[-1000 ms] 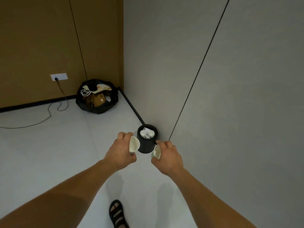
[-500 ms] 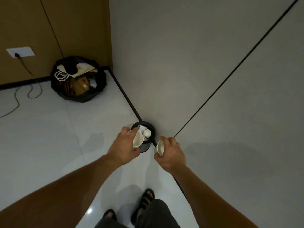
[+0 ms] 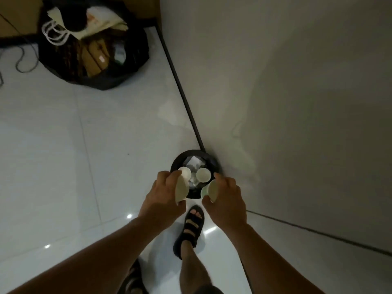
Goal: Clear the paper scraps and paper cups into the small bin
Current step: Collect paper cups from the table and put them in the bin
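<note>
Paper cup [image 3: 182,188] in our left hand [image 3: 165,197], second paper cup [image 3: 209,190] in our right hand [image 3: 226,199]: we are gripping both, fingers curled, at the small bin [image 3: 180,159] near rim.

We are finding the bin [image 3: 214,163] sitting just beside the wall [image 3: 275,102], which is blocking its right side. A cup [image 3: 203,174] and scraps [image 3: 194,161] are crowding its mouth. Our sandal [image 3: 192,227] is standing just before it; the floor [image 3: 106,155] leftward is lying open.

Single head-worn view, looking steeply down — close over small bin [image 3: 214,164] at wall base
</note>
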Motion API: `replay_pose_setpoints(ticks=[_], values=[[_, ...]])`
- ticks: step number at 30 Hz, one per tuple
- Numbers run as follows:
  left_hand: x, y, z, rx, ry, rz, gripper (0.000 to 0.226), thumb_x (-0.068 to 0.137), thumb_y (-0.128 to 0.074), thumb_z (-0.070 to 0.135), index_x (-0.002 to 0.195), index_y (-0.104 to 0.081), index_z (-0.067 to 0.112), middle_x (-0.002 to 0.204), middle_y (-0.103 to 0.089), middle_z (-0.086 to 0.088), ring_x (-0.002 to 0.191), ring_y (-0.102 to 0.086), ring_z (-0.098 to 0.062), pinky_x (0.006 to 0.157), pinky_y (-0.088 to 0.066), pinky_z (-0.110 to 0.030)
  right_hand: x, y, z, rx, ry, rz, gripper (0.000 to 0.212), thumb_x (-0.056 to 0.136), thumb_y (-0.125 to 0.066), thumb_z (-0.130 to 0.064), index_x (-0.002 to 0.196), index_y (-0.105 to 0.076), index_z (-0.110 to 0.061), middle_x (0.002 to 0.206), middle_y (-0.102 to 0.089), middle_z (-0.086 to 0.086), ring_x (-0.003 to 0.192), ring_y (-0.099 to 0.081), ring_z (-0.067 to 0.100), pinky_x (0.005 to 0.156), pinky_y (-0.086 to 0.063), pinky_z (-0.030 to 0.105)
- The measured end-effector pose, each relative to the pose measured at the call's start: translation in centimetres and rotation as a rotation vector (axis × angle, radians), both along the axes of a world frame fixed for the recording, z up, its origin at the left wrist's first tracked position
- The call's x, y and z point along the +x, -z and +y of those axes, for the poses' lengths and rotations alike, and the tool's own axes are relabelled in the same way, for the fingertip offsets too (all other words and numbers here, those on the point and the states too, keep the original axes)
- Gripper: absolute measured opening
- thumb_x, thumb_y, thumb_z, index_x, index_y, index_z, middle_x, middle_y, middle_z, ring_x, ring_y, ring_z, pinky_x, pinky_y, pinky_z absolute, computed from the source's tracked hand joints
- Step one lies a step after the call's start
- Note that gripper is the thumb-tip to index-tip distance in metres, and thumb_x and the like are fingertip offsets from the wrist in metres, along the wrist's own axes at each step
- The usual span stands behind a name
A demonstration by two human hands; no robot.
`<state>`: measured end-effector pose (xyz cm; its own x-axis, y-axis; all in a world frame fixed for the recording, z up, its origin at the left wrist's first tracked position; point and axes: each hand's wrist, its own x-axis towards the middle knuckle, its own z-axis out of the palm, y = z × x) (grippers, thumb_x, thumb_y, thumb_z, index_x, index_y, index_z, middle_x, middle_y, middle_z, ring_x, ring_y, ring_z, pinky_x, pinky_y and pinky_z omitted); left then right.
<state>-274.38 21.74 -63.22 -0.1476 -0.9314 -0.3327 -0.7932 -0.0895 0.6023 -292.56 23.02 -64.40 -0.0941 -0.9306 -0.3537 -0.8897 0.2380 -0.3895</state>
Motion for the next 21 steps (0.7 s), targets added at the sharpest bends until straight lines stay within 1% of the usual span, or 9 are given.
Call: replay_pose_setpoints(ticks=[2,5,9,12,14,17,19,21], values=[[-0.8,4.8,-0.9,-0.01,-0.001,0.004,0.078,0.074,-0.08,0.026,0.139,-0.038,0.02,0.127,-0.043,-0.002,0.104,-0.05,-0.015,0.076,-0.046,-0.019,-0.8,4.7,-1.9,0.043,0.011,-0.016,0.073,0.083,-0.069,-0.041,0.144,-0.032,-0.025,0.137,-0.043,0.003,0.116,-0.049,0.019,0.081,-0.046,0.024],[-1.9,11.5,-2.6,0.03,-0.023,0.02,0.079,0.076,-0.077,0.028,0.141,-0.032,0.025,0.128,-0.039,0.0,0.105,-0.047,-0.012,0.074,-0.043,-0.018,-1.3,11.3,-4.5,0.057,0.03,-0.028,0.073,0.084,-0.069,-0.041,0.145,-0.031,-0.026,0.137,-0.043,0.003,0.118,-0.049,0.02,0.08,-0.046,0.024],[-3.1,19.6,-4.9,0.003,0.009,0.033,0.072,0.075,-0.075,0.02,0.137,-0.039,0.017,0.129,-0.039,-0.006,0.108,-0.049,-0.022,0.075,-0.042,-0.024,-1.8,19.1,-7.0,0.062,0.033,-0.025,0.073,0.085,-0.068,-0.04,0.146,-0.031,-0.025,0.141,-0.04,0.005,0.123,-0.045,0.025,0.083,-0.047,0.033],[-3.5,24.6,-5.9,0.005,0.027,0.008,0.076,0.074,-0.076,0.02,0.139,-0.038,0.016,0.13,-0.039,-0.009,0.115,-0.046,-0.027,0.077,-0.041,-0.027,-2.5,23.8,-8.2,0.072,0.007,-0.022,0.076,0.083,-0.07,-0.038,0.147,-0.032,-0.024,0.143,-0.039,0.006,0.125,-0.044,0.026,0.081,-0.042,0.03],[-3.4,26.7,-6.1,-0.015,0.046,-0.02,0.077,0.072,-0.078,0.021,0.139,-0.04,0.014,0.131,-0.041,-0.012,0.118,-0.044,-0.03,0.079,-0.042,-0.03,-2.9,25.7,-8.5,0.065,-0.042,0.006,0.076,0.082,-0.071,-0.038,0.146,-0.034,-0.023,0.142,-0.04,0.007,0.124,-0.045,0.028,0.082,-0.043,0.031],[-3.4,28.4,-6.3,-0.114,0.091,-0.096,0.071,0.069,-0.081,0.021,0.132,-0.05,0.008,0.128,-0.049,-0.017,0.12,-0.046,-0.035,0.091,-0.047,-0.04,-3.2,27.3,-8.7,-0.034,-0.197,0.091,0.076,0.076,-0.077,-0.039,0.141,-0.044,-0.016,0.136,-0.048,0.013,0.12,-0.05,0.033,0.086,-0.051,0.041],[-3.6,29.2,-6.7,-0.173,0.14,-0.174,0.067,0.07,-0.08,0.024,0.129,-0.053,0.006,0.128,-0.051,-0.018,0.125,-0.044,-0.038,0.101,-0.042,-0.047,-3.4,28.2,-8.5,-0.125,-0.261,0.151,0.077,0.073,-0.079,-0.039,0.139,-0.049,-0.013,0.135,-0.051,0.016,0.122,-0.05,0.036,0.091,-0.051,0.046],[-3.9,30.0,-7.0,-0.177,0.208,-0.252,0.072,0.072,-0.077,0.034,0.134,-0.049,0.01,0.137,-0.046,-0.019,0.135,-0.034,-0.041,0.109,-0.032,-0.053,-3.4,29.2,-8.2,-0.146,-0.303,0.222,0.077,0.077,-0.07,-0.044,0.143,-0.045,-0.013,0.145,-0.044,0.016,0.135,-0.039,0.037,0.101,-0.043,0.049]])
